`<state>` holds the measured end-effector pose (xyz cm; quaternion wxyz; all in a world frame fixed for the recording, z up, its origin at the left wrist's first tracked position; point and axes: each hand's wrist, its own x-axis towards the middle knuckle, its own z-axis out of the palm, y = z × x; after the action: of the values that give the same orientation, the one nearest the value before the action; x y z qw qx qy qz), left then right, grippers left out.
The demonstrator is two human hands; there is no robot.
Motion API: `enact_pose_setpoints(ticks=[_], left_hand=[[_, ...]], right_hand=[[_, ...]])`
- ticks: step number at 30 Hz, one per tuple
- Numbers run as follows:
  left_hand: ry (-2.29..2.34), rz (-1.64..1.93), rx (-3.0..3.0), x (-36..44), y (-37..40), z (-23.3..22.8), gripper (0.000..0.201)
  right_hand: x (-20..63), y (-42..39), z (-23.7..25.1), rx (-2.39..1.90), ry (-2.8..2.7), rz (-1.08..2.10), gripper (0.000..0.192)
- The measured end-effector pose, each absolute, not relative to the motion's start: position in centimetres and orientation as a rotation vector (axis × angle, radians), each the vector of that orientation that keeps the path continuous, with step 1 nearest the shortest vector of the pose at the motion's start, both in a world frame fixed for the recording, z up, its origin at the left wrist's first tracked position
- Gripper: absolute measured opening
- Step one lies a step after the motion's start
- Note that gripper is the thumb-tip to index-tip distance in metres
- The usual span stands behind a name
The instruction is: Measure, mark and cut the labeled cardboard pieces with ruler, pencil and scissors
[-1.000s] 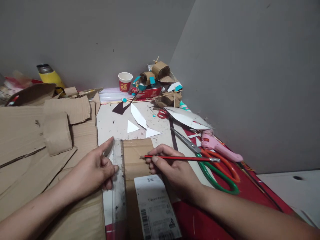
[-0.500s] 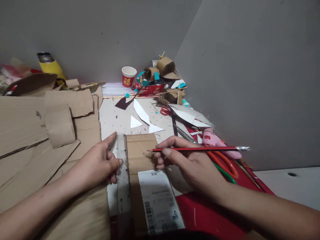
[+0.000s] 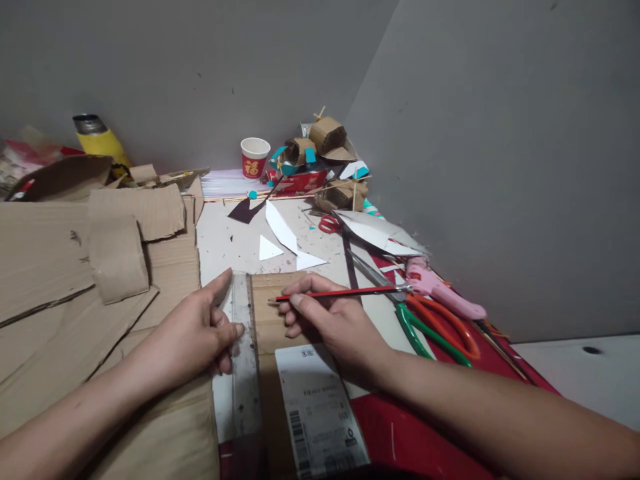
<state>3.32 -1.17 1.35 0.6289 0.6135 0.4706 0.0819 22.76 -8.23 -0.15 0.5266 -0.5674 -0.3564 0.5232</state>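
My left hand [image 3: 193,337] presses a long clear ruler [image 3: 246,360] flat along the left edge of a brown cardboard piece [image 3: 273,313] that carries a white shipping label [image 3: 320,410]. Its thumb and fingertips touch the ruler's left side. My right hand [image 3: 335,320] holds a red pencil [image 3: 345,292] nearly level, tip pointing left over the cardboard, a little to the right of the ruler.
Large cardboard sheets [image 3: 65,267] lie on the left. Green and orange scissors [image 3: 430,327] and a pink glue gun [image 3: 440,290] sit to the right on red cloth. White paper scraps [image 3: 280,230], a red cup [image 3: 254,158] and cardboard models [image 3: 325,157] fill the far corner by grey walls.
My right hand has drawn the pencil leftward, so its tip is now closer to the ruler. My left hand stays on the ruler. The view shifted slightly.
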Motion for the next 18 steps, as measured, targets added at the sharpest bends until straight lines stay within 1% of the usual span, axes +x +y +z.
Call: enact_pose_setpoints(ticks=[6,12,18], left_hand=[[1.080,0.173,1.417,3.37,-0.97,1.34,0.090],[1.071,0.175,1.466,3.15,-1.03,1.20,0.092],[1.057,0.180,1.459,3.04,-0.86,1.09,0.094]], right_hand=[[22.36,-8.23,-0.08,-1.385,-0.844,1.288,0.021],[22.02,-8.22,-0.23,-1.445,-0.933,1.250,0.014],[22.09,-8.16,-0.54,-1.449,-0.996,1.251,0.012]])
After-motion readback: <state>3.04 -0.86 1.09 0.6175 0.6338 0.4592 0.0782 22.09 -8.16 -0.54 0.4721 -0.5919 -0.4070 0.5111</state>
